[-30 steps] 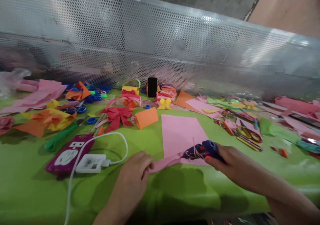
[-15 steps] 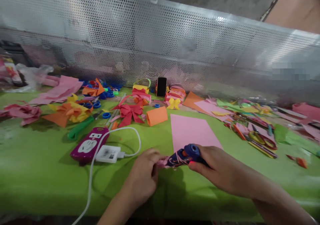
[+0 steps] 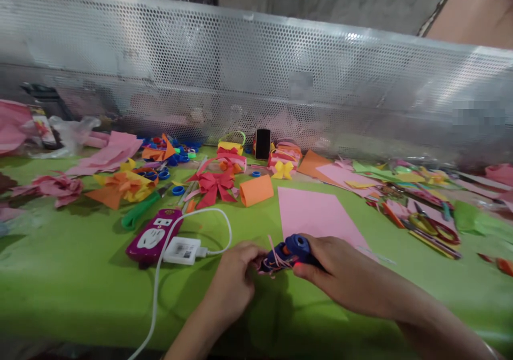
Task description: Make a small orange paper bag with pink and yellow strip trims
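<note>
A dark blue glue gun [image 3: 295, 248] with pink strands wound around its front is gripped in my right hand [image 3: 340, 272]; a red light glows by the thumb. Its nozzle points left, right up against the fingertips of my left hand [image 3: 232, 280]. Those fingers are pinched together on a small pink paper piece, mostly hidden behind them and the gun. Just behind the gun, a pink paper sheet [image 3: 320, 213] lies flat on the green tabletop [image 3: 100, 301]. An orange paper roll [image 3: 256, 190] and a red paper bow [image 3: 215, 186] sit farther back.
A purple power strip [image 3: 154, 236] with a white adapter [image 3: 181, 249] and looping white cable lies left of my hands. Nearby is a green-handled cutter [image 3: 140, 209]. Scissors [image 3: 436, 226] and paper scraps lie at right. A phone [image 3: 263, 144] stands before the perforated metal panel [image 3: 340, 82].
The view has shifted, so the table items appear slightly lower and farther right. The glue gun's nozzle has come closer to my left fingertips, and less of the pink paper piece shows.
</note>
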Tool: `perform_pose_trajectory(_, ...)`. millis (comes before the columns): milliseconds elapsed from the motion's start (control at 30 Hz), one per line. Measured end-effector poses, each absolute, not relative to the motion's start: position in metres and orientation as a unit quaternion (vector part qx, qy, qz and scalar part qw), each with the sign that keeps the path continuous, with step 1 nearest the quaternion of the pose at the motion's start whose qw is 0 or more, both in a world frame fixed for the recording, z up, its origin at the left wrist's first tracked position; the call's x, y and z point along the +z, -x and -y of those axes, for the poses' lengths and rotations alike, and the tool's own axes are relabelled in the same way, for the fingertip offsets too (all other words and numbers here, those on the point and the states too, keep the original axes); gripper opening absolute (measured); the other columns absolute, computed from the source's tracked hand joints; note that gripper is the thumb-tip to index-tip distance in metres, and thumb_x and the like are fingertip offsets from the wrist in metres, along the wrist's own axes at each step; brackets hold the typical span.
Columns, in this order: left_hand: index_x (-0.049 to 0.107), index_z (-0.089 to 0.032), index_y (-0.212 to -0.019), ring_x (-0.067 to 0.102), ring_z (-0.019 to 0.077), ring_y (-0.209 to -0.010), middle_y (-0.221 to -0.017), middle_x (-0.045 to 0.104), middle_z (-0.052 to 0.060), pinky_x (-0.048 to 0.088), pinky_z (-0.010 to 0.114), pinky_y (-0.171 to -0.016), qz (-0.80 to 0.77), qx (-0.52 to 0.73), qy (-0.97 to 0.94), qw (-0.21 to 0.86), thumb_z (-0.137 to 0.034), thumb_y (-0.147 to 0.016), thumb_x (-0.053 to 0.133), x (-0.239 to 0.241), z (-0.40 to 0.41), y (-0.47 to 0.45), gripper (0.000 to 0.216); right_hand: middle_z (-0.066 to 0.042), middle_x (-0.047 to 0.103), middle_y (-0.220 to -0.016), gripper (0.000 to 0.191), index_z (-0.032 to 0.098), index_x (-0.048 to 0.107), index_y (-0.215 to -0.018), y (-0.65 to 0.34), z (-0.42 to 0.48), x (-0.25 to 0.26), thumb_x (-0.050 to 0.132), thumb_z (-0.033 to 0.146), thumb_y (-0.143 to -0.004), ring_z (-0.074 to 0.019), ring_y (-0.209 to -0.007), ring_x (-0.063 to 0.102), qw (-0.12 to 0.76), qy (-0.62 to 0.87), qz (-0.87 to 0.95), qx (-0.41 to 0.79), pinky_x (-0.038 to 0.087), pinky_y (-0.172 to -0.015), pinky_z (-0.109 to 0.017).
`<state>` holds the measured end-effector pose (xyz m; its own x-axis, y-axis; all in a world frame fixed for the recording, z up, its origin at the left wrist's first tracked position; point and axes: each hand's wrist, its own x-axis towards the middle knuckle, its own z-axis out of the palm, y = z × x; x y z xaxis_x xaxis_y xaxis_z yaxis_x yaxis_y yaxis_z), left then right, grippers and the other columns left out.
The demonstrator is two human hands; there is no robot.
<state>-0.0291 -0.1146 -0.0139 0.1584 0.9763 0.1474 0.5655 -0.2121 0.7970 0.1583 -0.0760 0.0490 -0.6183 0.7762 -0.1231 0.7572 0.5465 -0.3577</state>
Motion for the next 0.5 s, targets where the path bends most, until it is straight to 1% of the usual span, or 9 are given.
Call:
perform_pose_trajectory(67, 0.063, -0.014, -0.073, 0.055, 0.0167, -0.069, -0.07, 0.063, 0.005, 0.038, 0.025, -0.062, -0.56, 0.341, -0.69, 0.305, 0.008, -0.056, 0.036, -0.014, 0.114, 0.029, 0.039, -0.007, 0.065, -0.083, 0.017, 0.018, 0.055, -0.086, -0.157, 0.075, 0.048, 0.046, 0.033, -0.086, -0.0203, -0.071, 0.056, 0.022, 0.437, 0.875, 0.206, 0.034, -0.06, -0.028)
perform_pose_trajectory(167, 0.062, -0.013, -0.071, 0.055, 0.0171, -0.067, -0.068, 0.062, 0.006, 0.038, 0.025, -0.061, -0.56, 0.349, -0.691, 0.295, 0.007, -0.059, 0.037, -0.018, 0.114, 0.029, 0.035, -0.006, 0.065, -0.084, 0.019, 0.019, 0.055, -0.086, -0.158, 0.074, 0.046, 0.044, 0.035, -0.086, -0.0203, -0.071, 0.056, 0.017, 0.438, 0.869, 0.23, 0.034, -0.06, -0.028)
perform_pose_trajectory(233, 0.062, -0.013, -0.069, 0.055, 0.0172, -0.066, -0.068, 0.062, 0.006, 0.038, 0.025, -0.061, -0.553, 0.36, -0.697, 0.282, 0.005, -0.065, 0.038, -0.021, 0.114, 0.028, 0.031, -0.006, 0.065, -0.084, 0.018, 0.02, 0.056, -0.086, -0.158, 0.074, 0.044, 0.044, 0.034, -0.086, -0.0207, -0.072, 0.056, 0.022, 0.436, 0.868, 0.236, 0.035, -0.061, -0.028)
perform_pose_trajectory(367, 0.062, -0.015, -0.065, 0.055, 0.0167, -0.06, -0.064, 0.061, 0.007, 0.038, 0.025, -0.056, -0.543, 0.391, -0.702, 0.243, -0.006, -0.077, 0.04, -0.026, 0.113, 0.026, 0.026, -0.004, 0.066, -0.085, 0.015, 0.021, 0.055, -0.087, -0.159, 0.075, 0.041, 0.044, 0.031, -0.086, -0.0207, -0.075, 0.057, 0.039, 0.423, 0.871, 0.246, 0.035, -0.064, -0.029)
perform_pose_trajectory(433, 0.062, -0.016, -0.064, 0.055, 0.0161, -0.058, -0.061, 0.061, 0.006, 0.038, 0.024, -0.055, -0.542, 0.404, -0.7, 0.231, -0.008, -0.078, 0.041, -0.028, 0.112, 0.026, 0.027, -0.004, 0.066, -0.085, 0.015, 0.021, 0.056, -0.087, -0.159, 0.076, 0.041, 0.044, 0.03, -0.086, -0.021, -0.075, 0.058, 0.039, 0.422, 0.872, 0.245, 0.035, -0.063, -0.029)
perform_pose_trajectory(500, 0.064, -0.017, -0.066, 0.058, 0.0162, -0.06, -0.063, 0.064, 0.005, 0.04, 0.024, -0.057, -0.548, 0.415, -0.692, 0.218, -0.008, -0.076, 0.043, -0.031, 0.112, 0.027, 0.025, -0.005, 0.066, -0.085, 0.016, 0.02, 0.056, -0.088, -0.159, 0.077, 0.042, 0.045, 0.032, -0.085, -0.0217, -0.075, 0.058, 0.039, 0.427, 0.871, 0.24, 0.036, -0.063, -0.029)
